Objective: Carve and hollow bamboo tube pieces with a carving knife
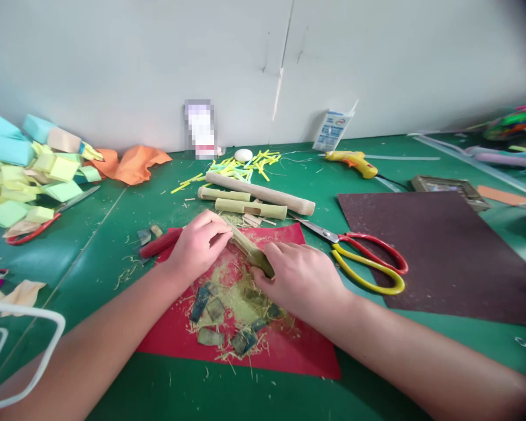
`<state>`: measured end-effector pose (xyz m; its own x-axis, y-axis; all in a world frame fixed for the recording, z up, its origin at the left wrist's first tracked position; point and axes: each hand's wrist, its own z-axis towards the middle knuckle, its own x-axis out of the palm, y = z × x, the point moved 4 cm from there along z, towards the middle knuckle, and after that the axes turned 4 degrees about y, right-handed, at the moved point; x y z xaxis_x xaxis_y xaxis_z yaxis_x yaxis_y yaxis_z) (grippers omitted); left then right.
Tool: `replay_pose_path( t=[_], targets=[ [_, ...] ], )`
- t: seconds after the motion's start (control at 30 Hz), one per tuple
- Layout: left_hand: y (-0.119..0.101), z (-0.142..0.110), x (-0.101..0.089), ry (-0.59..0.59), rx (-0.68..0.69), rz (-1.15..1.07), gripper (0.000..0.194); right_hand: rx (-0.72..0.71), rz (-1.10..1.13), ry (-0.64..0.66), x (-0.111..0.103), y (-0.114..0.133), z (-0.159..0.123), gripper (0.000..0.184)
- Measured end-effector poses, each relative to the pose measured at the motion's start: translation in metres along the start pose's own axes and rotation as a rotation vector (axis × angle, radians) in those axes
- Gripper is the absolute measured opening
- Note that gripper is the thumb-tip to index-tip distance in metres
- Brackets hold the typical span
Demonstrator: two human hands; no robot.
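Note:
A pale green bamboo tube [241, 240] slants above a red sheet [319, 351]. My left hand [204, 242] is closed on its far end. Around its near end my right hand [300, 269] is closed, with a dark olive part showing at the fingers; whether that is the tube or a worn piece wrapped on it, I cannot tell. Below both hands, fine shavings [228, 280] and several small dark worn squares [244, 342] lie on the red sheet. A red handle-like rod [160, 242] rests beside my left hand, its other end hidden.
Behind my hands lie a notched bamboo tube [251, 208], a shorter tube [223, 194] and a long wooden stick [263, 193]. Scissors [355, 248] overlap a dark brown sheet [438, 251] at right. A yellow glue gun [353, 162] lies farther back; folded papers [35, 175] pile up left.

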<state>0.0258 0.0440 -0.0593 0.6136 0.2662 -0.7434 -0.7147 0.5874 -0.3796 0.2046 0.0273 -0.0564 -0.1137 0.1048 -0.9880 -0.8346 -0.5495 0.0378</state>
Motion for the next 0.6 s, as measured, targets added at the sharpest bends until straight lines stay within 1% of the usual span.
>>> replay_pose_path(
  t=[0.1,0.27,0.4,0.5,0.6],
  targets=[
    [-0.0008,-0.0004,-0.0002,0.004,-0.010,-0.006,0.009,-0.034,0.004,-0.011,-0.0017,-0.0003,0.0003,0.024],
    [0.0013,-0.0017,0.0009,0.018,-0.030,-0.013,0.009,0.001,0.068,0.020,-0.0015,-0.0028,-0.0001,0.033],
    [-0.0006,-0.0012,-0.0015,0.012,-0.004,0.005,0.008,-0.001,0.097,0.057,0.0018,-0.0014,-0.0007,0.028],
    [0.0003,-0.0003,-0.0056,0.020,0.012,0.030,0.009,0.010,0.129,0.047,0.0033,-0.0018,-0.0006,0.023],
    [0.0036,0.0004,-0.0084,-0.011,0.010,0.050,0.010,0.016,0.172,0.048,0.0047,-0.0031,0.0000,0.020]
  ],
)
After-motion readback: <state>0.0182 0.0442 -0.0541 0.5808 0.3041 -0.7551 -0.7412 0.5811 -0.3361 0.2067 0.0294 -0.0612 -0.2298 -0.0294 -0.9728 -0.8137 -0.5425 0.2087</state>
